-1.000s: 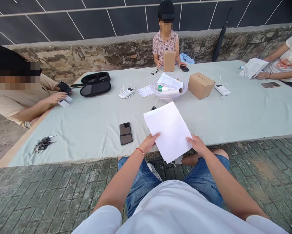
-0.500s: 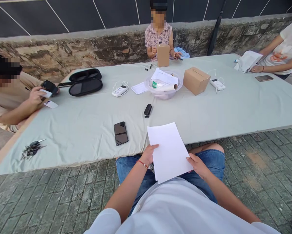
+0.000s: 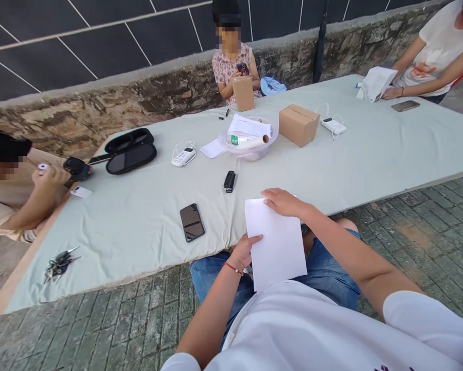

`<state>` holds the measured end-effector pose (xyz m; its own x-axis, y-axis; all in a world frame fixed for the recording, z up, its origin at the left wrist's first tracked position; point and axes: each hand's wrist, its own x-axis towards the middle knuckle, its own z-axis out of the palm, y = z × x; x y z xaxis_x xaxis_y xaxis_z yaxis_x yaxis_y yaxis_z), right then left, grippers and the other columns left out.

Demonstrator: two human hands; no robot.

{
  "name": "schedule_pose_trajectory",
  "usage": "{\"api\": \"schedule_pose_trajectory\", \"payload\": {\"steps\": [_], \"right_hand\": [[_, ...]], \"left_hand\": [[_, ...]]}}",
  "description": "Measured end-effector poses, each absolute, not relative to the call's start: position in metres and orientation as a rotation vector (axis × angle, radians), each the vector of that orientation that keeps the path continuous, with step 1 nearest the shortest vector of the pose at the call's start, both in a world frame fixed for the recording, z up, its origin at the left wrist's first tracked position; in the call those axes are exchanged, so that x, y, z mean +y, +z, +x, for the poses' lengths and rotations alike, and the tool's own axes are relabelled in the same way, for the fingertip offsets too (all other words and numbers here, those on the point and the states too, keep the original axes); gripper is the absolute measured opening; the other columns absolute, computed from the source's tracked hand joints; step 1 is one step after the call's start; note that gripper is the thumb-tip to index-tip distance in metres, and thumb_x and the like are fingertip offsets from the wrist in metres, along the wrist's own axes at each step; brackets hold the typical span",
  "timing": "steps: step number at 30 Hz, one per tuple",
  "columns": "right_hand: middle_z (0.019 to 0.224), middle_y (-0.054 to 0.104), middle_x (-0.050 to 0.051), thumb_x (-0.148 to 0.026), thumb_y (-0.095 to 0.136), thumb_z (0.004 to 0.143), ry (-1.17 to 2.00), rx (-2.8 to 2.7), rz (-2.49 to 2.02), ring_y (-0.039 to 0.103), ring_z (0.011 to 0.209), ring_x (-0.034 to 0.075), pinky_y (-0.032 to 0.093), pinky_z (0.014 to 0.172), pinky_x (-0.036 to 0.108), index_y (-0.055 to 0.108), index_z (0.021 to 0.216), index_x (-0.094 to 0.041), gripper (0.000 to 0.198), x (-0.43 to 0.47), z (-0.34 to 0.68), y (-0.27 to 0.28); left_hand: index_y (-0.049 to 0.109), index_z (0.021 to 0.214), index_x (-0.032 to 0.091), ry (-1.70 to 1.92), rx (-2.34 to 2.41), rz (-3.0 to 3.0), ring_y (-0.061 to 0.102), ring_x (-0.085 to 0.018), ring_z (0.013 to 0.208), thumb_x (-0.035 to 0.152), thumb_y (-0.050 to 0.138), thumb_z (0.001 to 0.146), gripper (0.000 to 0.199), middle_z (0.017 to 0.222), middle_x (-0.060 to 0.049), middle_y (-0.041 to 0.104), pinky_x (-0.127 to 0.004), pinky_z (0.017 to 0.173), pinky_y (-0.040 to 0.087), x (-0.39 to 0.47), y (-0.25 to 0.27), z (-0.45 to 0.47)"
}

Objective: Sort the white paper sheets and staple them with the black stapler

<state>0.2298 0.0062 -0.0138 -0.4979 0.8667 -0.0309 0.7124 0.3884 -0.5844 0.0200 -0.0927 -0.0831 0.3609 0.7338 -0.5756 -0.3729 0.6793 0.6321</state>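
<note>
Left hand (image 3: 244,252) pinches paper (image 3: 278,252) side | right hand (image 3: 283,201) on top edge, I can't tell if gripping | done: paper held; stapler (image 3: 229,181) untouched

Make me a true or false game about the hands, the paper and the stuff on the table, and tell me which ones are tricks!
1. The left hand holds the side of the white paper. True.
2. The right hand is flat on the table. False: it is at the paper's top edge.
3. The nearest black phone lies left of the paper. True.
4. The keys are inside the plastic bowl. False: they lie on the table, near its left end.
5. The bowl has papers in it. True.
</note>
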Motion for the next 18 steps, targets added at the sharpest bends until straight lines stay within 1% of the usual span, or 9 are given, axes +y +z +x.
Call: {"api": "schedule_pose_trajectory", "payload": {"steps": [2,3,6,9,13,15,18], "right_hand": [[0.109,0.068,0.012,-0.04,0.036,0.097,0.9,-2.492,-1.371,0.059,0.106,0.029,0.043,0.093,0.046,0.064,0.11,-0.021,0.037,0.012,0.221,-0.011],[0.107,0.068,0.012,-0.041,0.035,0.098,0.887,-2.501,-1.368,0.06,0.103,0.029,0.043,0.091,0.045,0.064,0.109,-0.022,0.037,0.013,0.218,-0.01],[0.118,0.065,0.012,-0.04,0.037,0.097,0.779,-2.49,-1.332,0.058,0.109,0.03,0.042,0.091,0.043,0.06,0.119,-0.022,0.036,0.015,0.211,-0.008],[0.117,0.066,0.011,-0.038,0.038,0.097,0.866,-2.576,-1.283,0.059,0.107,0.029,0.043,0.088,0.041,0.06,0.12,-0.022,0.036,0.014,0.203,-0.008],[0.122,0.064,0.011,-0.032,0.034,0.098,0.762,-2.573,-1.296,0.058,0.109,0.028,0.042,0.087,0.039,0.057,0.126,-0.022,0.037,0.011,0.193,-0.013],[0.118,0.066,0.01,-0.031,0.037,0.097,0.811,-2.595,-1.272,0.06,0.104,0.027,0.042,0.083,0.037,0.061,0.121,-0.022,0.034,0.011,0.19,-0.015],[0.103,0.07,0.007,-0.032,0.044,0.095,0.904,-2.479,-1.257,0.062,0.091,0.023,0.042,0.077,0.033,0.067,0.106,-0.022,0.027,0.013,0.189,-0.015]], "left_hand": [[0.067,0.109,0.009,0.724,0.948,0.431,0.071,-0.03,0.09,0.02,0.081,0.064,0.049,0.102,-0.017,0.073,-0.044,0.087,0.056,-0.094,-0.085,0.019],[0.067,0.108,0.009,0.717,0.946,0.429,0.071,-0.03,0.09,0.021,0.081,0.065,0.047,0.103,-0.017,0.073,-0.044,0.087,0.056,-0.094,-0.086,0.018],[0.067,0.108,0.009,0.718,0.933,0.427,0.071,-0.03,0.091,0.023,0.081,0.067,0.046,0.104,-0.018,0.073,-0.044,0.088,0.056,-0.095,-0.087,0.018],[0.067,0.109,0.01,0.732,0.922,0.414,0.071,-0.03,0.092,0.025,0.081,0.068,0.046,0.104,-0.017,0.073,-0.045,0.089,0.056,-0.094,-0.086,0.021],[0.067,0.108,0.009,0.719,0.939,0.402,0.071,-0.03,0.092,0.031,0.08,0.07,0.045,0.103,-0.018,0.072,-0.045,0.089,0.056,-0.094,-0.083,0.025],[0.066,0.108,0.009,0.712,0.954,0.4,0.071,-0.03,0.093,0.036,0.078,0.072,0.046,0.104,-0.019,0.072,-0.045,0.088,0.056,-0.095,-0.082,0.027],[0.064,0.109,0.01,0.714,1.007,0.403,0.07,-0.029,0.094,0.04,0.078,0.073,0.048,0.105,-0.019,0.072,-0.044,0.088,0.055,-0.096,-0.082,0.029]]}}
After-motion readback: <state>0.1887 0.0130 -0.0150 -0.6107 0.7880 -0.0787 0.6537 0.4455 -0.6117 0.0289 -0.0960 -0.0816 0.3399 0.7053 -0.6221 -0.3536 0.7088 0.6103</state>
